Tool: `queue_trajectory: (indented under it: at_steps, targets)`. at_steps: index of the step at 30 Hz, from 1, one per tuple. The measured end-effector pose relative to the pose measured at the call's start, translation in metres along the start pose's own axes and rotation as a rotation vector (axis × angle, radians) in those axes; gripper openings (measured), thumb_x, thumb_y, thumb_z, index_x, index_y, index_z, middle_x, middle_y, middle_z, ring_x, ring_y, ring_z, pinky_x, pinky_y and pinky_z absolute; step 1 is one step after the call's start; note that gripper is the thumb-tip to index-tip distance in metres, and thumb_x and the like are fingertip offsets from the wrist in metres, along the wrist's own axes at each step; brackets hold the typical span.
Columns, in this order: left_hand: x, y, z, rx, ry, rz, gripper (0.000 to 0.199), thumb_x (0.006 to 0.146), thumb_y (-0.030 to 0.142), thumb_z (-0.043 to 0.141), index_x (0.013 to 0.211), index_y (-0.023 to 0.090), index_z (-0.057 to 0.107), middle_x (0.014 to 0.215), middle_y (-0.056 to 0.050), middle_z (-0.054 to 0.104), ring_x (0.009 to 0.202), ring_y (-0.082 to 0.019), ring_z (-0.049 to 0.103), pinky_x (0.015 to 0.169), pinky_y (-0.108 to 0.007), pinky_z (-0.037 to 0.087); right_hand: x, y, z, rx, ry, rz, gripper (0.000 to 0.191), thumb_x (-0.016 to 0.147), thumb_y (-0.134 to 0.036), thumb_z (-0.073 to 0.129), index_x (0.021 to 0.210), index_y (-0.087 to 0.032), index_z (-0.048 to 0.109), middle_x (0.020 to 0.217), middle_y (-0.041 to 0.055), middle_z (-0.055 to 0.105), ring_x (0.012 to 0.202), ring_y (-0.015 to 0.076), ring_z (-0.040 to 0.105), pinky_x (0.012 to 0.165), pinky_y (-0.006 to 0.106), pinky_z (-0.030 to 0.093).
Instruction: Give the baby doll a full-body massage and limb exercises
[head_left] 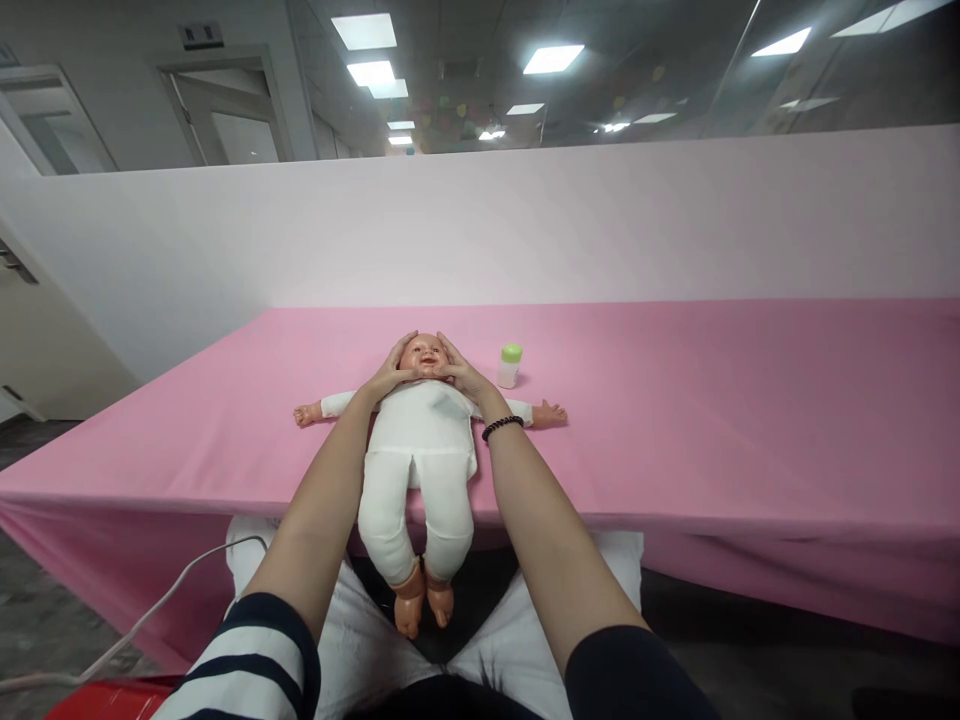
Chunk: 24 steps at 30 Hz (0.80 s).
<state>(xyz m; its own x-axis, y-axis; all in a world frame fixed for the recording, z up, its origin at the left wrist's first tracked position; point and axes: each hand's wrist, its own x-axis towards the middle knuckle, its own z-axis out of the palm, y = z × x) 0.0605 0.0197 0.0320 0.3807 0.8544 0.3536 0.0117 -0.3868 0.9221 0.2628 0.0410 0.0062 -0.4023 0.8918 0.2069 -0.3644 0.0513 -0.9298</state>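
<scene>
A baby doll in white clothes lies face up, its arms spread out and its legs hanging over the table's front edge. My left hand is cupped round the left side of the doll's head, and my right hand round the right side. The thumbs rest near its chin and the other fingers reach up beside its forehead. A small clear bottle with a green cap stands upright just right of my right hand, untouched.
The table is covered with a pink cloth that hangs down in front. Behind it stands a white partition. A white cable runs at the lower left, above a red object.
</scene>
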Motion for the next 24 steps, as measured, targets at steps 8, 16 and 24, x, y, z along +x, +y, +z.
queue_trajectory:
  at_steps: [8, 16, 24]
  targets:
    - [0.0014, 0.0011, 0.0024, 0.041, 0.046, -0.011, 0.113, 0.064, 0.043, 0.09, 0.16, 0.028, 0.033, 0.166, -0.012, 0.034, 0.151, -0.039, 0.033, 0.124, -0.05, 0.031, -0.0021, -0.0002, -0.0029, -0.116, 0.002, -0.046, 0.114, 0.064, -0.024, 0.091, 0.159, -0.044, 0.031, 0.173, -0.0035, 0.015, 0.15, 0.0264, 0.04, 0.116, 0.036, 0.047]
    - [-0.0002, 0.0038, 0.0029, 0.027, 0.041, -0.037, 0.112, 0.065, 0.041, 0.09, 0.16, 0.029, 0.033, 0.164, -0.012, 0.037, 0.15, -0.038, 0.036, 0.123, -0.05, 0.033, -0.003, 0.0004, -0.0017, -0.105, 0.003, -0.05, 0.113, 0.065, -0.022, 0.089, 0.159, -0.044, 0.03, 0.173, -0.0028, 0.014, 0.147, 0.0254, 0.046, 0.113, 0.034, 0.05]
    - [-0.002, 0.0045, 0.0042, -0.034, 0.015, -0.012, 0.104, 0.07, 0.034, 0.081, 0.161, 0.029, 0.031, 0.164, -0.01, 0.037, 0.15, -0.038, 0.036, 0.124, -0.053, 0.03, -0.0014, -0.0018, 0.0015, 0.019, -0.006, 0.0, 0.114, 0.065, -0.015, 0.083, 0.16, -0.044, 0.027, 0.172, -0.0014, 0.021, 0.137, 0.0241, 0.057, 0.105, 0.033, 0.057]
